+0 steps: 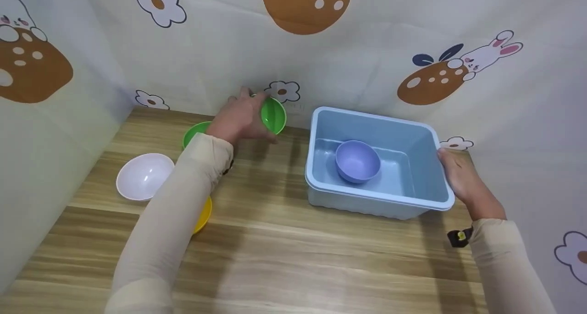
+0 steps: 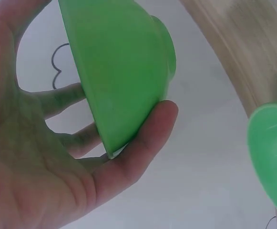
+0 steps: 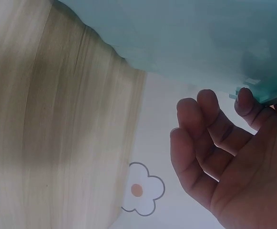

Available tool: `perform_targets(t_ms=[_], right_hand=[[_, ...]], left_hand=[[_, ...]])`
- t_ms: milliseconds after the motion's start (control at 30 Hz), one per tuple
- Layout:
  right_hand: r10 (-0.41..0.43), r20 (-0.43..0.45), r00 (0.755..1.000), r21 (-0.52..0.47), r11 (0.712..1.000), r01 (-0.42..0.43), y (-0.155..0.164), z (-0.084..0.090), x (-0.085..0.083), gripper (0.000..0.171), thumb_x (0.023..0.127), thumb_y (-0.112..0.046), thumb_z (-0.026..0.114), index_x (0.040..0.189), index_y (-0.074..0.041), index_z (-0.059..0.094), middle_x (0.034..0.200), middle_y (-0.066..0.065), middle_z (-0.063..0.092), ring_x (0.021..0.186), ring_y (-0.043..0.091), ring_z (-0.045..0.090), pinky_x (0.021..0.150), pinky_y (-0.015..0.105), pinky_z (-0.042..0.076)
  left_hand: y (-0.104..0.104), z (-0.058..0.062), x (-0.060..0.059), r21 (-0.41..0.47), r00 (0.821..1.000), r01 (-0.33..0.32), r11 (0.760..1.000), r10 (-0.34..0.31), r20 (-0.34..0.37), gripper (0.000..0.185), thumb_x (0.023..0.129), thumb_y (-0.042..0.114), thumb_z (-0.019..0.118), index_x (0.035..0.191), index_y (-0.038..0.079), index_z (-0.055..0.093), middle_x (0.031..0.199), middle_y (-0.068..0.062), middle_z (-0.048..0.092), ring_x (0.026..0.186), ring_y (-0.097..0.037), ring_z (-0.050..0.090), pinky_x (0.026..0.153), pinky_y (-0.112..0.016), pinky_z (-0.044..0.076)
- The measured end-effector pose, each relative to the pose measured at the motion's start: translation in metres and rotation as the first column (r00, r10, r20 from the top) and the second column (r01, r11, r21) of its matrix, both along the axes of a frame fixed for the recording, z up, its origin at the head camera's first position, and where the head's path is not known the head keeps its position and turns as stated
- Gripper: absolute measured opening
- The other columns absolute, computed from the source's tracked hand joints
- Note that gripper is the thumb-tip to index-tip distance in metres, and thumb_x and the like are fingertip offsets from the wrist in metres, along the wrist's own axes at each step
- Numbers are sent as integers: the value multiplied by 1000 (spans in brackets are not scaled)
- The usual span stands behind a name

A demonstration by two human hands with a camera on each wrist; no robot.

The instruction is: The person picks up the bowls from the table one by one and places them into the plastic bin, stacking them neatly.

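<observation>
Your left hand [image 1: 240, 117] grips a green bowl [image 1: 273, 115], lifted on edge near the back wall at about 11 o'clock on the table [image 1: 275, 250]. In the left wrist view the thumb [image 2: 143, 143] hooks the rim and the fingers [image 2: 64, 98] curl behind, so the bowl [image 2: 119, 71] is clamped, its mouth tipped sideways.

The blue tub [image 1: 431, 167] lies at 3 o'clock from that hand, close by, long axis running left to right across the table. Your left hand is the one carrying; the tub's near wall faces it.

Your right hand [image 1: 463, 179] rests against the tub's right rim. In the right wrist view its fingers [image 3: 195, 138] look loosely bent beside the tub wall [image 3: 186, 33]; whether the thumb hooks the rim you cannot tell.

Inside the tub sits a purple bowl [image 1: 357, 160], upright, left of centre. A second green bowl [image 1: 195, 133] sits just behind your left wrist, a white bowl [image 1: 144, 176] at 9 o'clock, and a yellow bowl [image 1: 204, 215] is half hidden under the forearm.

All are smooth, glossy plastic, round and shallow; the tub is rectangular with a rolled lip. The tabletop is wood-grain.
</observation>
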State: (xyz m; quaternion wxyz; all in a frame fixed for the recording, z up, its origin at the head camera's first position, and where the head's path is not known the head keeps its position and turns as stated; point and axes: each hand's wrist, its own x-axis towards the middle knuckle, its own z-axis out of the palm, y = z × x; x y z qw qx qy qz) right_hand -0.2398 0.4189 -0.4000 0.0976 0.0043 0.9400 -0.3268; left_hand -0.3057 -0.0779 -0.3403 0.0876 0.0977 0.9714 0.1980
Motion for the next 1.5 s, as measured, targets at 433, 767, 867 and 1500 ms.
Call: perform_targets(t_ms=[433,767,867,1500], right_hand=[[-11,15,1000,-16,1000,12,0,-2,0,81,107,-56,4,146,1,47,128,30,63,103,26,66,80,31,51],[-15,18,1000,10,1000,15,-2,0,1,81,106,-57,4,146,-1,47,127,28,63,105,30,64,79,31,49],[-17,12,1000,13,1000,17,-1,1,1,80,107,-56,5,147,0,45,127,30,63,103,30,66,78,31,51],[-37,58,998,8,999,37,-2,2,2,85,104,-62,3,154,-3,38,136,30,58,120,44,59,83,35,49]], left_hand=[[13,19,8,33,999,36,999,-36,8,109,66,46,90,158,27,35,146,-17,37,128,-38,45,98,-52,54],[20,31,12,19,999,55,998,-55,3,108,66,47,89,157,25,36,143,-16,41,126,-37,48,98,-49,54],[22,36,13,29,997,73,997,-73,-9,110,65,47,90,157,23,36,143,-17,41,127,-38,50,101,-49,53],[48,55,17,-13,992,126,992,-127,-24,107,66,50,88,156,24,38,138,-14,44,116,-31,55,97,-45,55]])
